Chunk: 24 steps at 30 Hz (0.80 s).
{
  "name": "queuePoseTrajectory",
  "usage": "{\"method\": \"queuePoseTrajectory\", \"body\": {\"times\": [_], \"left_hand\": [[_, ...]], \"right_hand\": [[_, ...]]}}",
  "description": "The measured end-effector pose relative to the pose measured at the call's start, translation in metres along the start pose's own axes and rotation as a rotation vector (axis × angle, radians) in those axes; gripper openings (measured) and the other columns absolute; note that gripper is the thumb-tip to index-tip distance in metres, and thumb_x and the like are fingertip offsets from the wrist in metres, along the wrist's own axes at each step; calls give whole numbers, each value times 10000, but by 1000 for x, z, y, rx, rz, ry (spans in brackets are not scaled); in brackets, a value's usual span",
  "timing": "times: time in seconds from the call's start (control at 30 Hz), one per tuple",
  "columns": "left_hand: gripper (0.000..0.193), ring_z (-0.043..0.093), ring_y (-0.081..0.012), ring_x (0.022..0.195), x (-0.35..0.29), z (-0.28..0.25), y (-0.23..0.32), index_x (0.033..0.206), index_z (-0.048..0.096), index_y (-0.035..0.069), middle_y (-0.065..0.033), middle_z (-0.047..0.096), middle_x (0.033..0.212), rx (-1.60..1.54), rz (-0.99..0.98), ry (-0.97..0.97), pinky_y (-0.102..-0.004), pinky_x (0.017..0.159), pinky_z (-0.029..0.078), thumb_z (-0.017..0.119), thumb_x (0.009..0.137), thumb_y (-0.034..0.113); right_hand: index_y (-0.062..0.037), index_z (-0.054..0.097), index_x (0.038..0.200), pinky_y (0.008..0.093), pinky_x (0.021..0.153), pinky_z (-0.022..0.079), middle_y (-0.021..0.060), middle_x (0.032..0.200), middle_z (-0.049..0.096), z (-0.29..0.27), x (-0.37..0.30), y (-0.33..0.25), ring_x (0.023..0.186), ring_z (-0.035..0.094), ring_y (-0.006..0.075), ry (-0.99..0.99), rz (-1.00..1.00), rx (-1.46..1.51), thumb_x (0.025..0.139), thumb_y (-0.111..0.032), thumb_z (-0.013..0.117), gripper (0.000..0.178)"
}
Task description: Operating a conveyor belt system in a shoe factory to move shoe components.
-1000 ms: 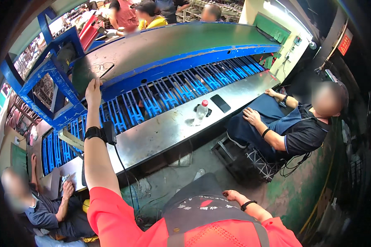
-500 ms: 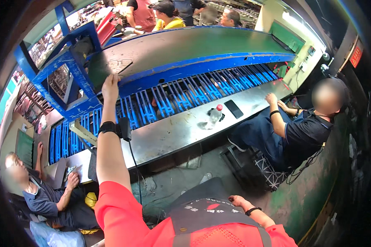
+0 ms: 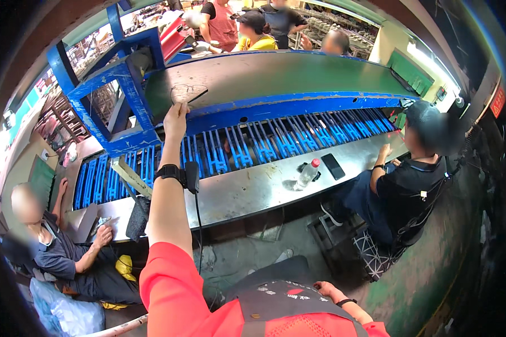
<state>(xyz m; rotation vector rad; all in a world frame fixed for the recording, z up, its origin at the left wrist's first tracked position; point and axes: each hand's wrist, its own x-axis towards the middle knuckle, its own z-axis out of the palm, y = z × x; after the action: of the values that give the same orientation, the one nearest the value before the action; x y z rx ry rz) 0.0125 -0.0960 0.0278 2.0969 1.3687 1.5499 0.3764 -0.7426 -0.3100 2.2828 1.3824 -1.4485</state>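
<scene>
My left arm is stretched out over the conveyor's near edge. At its end, my left hand (image 3: pixel 176 119) is closed in a pinch on a pair of eyeglasses (image 3: pixel 186 90) with thin rims and a dark temple. The eyeglasses are held up against the green conveyor belt (image 3: pixel 298 70). On my left wrist sits a black band (image 3: pixel 171 174), with a black box (image 3: pixel 192 178) and its cable beside it. Low in front, my right hand (image 3: pixel 330 290) rests beside my dark apron (image 3: pixel 275 297). Its fingers look bent, but their tips and palm are hidden.
Blue metal bars (image 3: pixel 275 140) run below the belt. On the steel ledge (image 3: pixel 236 194) stand a clear bottle (image 3: pixel 307 174) and a black phone (image 3: pixel 333 167). One person (image 3: pixel 416 174) sits at right, another (image 3: pixel 56 241) at left. Several people stand beyond the belt.
My view has shifted, so the bench sits lower and farther right. The eyeglasses now show more plainly above my left hand. The person at right has turned and leaned toward the bench.
</scene>
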Motion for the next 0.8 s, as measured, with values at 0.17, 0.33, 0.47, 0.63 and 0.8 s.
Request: {"method": "queuePoseTrajectory", "body": {"times": [0.17, 0.33, 0.47, 0.63, 0.8], "left_hand": [[310, 607, -305, 767, 2, -2, -5, 816, 602, 30, -142, 611, 785, 23, 29, 33, -377, 707, 462, 494, 952, 287], [301, 603, -306, 766, -3, -2, 3, 830, 601, 35, -141, 613, 791, 25, -15, 8, -377, 707, 458, 491, 952, 288], [302, 599, -302, 744, -1, 3, 2, 824, 601, 36, -140, 602, 765, 5, 11, 20, -376, 690, 456, 492, 952, 287], [289, 601, -279, 730, 1, -3, -15, 837, 606, 34, -134, 598, 765, 7, 40, 44, -360, 688, 457, 488, 957, 268], [283, 600, -257, 727, 0, 3, -2, 849, 595, 23, -115, 589, 762, -25, 36, 20, -343, 690, 457, 488, 962, 259]], "right_hand": [[-105, 592, 1213, 346, 885, 481, 102, 1104, 665, -4, -2, -2, 1048, 620, 257, -32, 10, 53, 739, -155, 603, 477], [-136, 609, 1193, 350, 878, 477, 129, 1093, 662, 0, 1, 4, 1037, 620, 273, -26, -4, 93, 749, -162, 580, 445], [-139, 609, 1192, 356, 865, 480, 142, 1073, 663, 1, 2, 6, 1022, 624, 280, -14, 4, 64, 746, -165, 575, 448], [-154, 618, 1170, 374, 845, 487, 132, 1051, 666, -1, 6, -1, 999, 623, 303, -1, -40, -54, 747, -200, 587, 427], [-163, 613, 1177, 370, 864, 483, 116, 1084, 660, 5, 6, 9, 1026, 614, 296, 1, -27, -8, 739, -200, 593, 440]]}}
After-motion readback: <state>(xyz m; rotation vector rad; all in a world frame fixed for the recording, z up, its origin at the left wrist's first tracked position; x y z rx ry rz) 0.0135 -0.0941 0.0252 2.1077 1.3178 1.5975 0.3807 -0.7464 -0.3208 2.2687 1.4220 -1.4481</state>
